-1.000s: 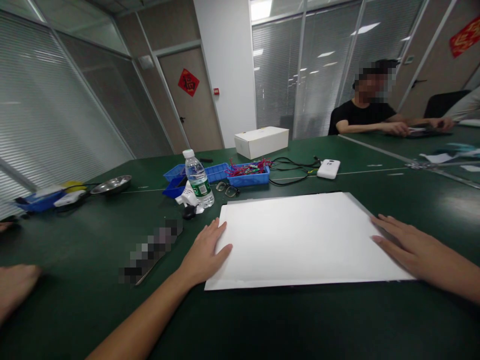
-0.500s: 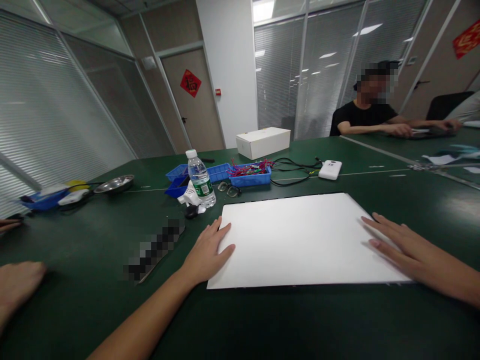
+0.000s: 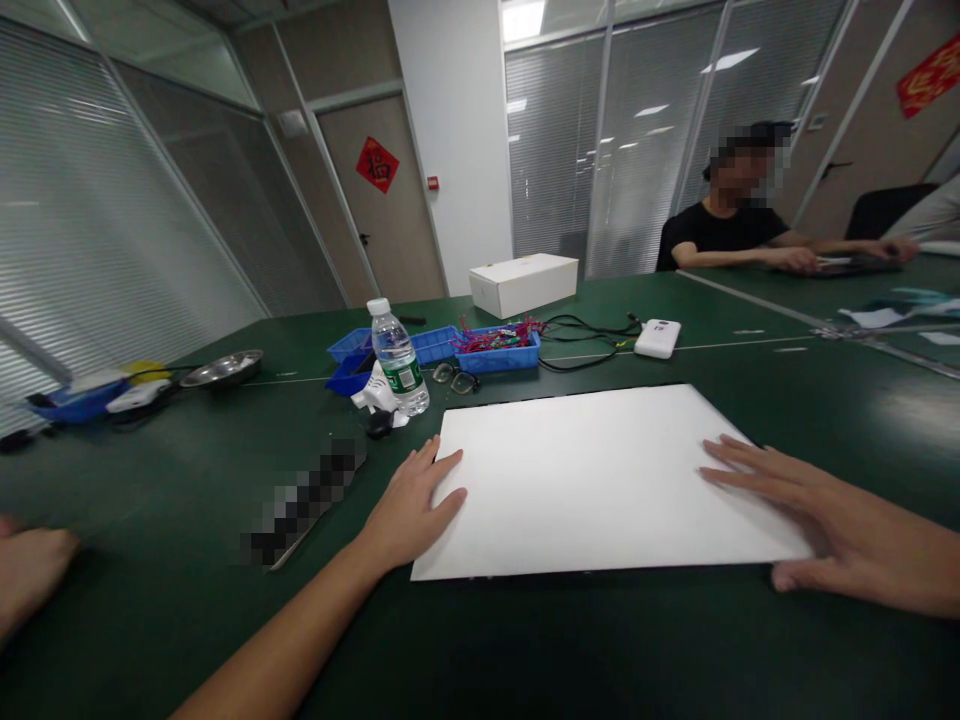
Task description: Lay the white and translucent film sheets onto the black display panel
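Note:
A large white board (image 3: 577, 480) with a dark edge along its far side lies flat on the green table (image 3: 525, 650) before me. Over its left edge rests my left hand (image 3: 412, 505), fingers and thumb spread apart. My right hand (image 3: 832, 520) is at the board's right edge, its fingers stretched over the white surface. The right thumb sticks out past the near right corner, above the table. Neither hand is closed around anything. Whether the right palm presses on the board or hovers over it I cannot tell.
Beyond the board are a water bottle (image 3: 399, 360), glasses (image 3: 455, 377), a blue tray (image 3: 499, 355) of coloured wires, a white box (image 3: 523, 285) and a white device (image 3: 658, 338). Left stands a metal bowl (image 3: 223, 369). Another person's hand (image 3: 34, 575) is at far left; someone (image 3: 724, 235) sits across.
My right thumb has swung away from the other fingers, off the board toward me, and the fingers have shifted slightly left over the board. My left hand stays in place.

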`<action>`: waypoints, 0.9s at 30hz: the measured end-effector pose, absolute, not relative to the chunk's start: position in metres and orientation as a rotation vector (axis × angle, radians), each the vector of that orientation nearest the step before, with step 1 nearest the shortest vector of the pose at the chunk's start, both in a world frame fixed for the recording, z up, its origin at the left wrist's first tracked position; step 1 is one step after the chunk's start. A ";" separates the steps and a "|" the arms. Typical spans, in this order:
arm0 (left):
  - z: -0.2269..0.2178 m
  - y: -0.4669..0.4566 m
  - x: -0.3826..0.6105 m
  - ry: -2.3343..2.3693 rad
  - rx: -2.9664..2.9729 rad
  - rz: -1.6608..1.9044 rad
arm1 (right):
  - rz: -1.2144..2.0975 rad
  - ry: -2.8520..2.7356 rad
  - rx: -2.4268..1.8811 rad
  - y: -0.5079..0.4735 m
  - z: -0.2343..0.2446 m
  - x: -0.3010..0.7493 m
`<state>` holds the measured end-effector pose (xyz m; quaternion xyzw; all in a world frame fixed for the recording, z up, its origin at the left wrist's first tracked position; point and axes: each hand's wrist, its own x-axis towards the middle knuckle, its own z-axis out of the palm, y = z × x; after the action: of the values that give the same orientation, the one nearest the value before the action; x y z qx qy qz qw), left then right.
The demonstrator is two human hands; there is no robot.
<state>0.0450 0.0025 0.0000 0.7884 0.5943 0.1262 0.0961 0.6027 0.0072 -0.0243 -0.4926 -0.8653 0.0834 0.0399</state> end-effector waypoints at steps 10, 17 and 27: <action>0.039 -0.018 0.037 1.342 2.387 0.010 | 0.323 -2.653 -1.597 0.000 -0.001 0.577; 0.038 -0.022 0.037 1.395 2.358 0.031 | 0.335 -2.619 -1.596 -0.001 -0.002 0.578; 0.030 -0.019 0.032 1.343 2.422 0.095 | 0.234 -2.633 -1.547 0.004 -0.013 0.599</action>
<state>0.0318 -0.0187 0.0295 0.8592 0.4762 0.0337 0.1843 0.5986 0.0039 -0.0130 -0.5046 -0.8590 0.0763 0.0396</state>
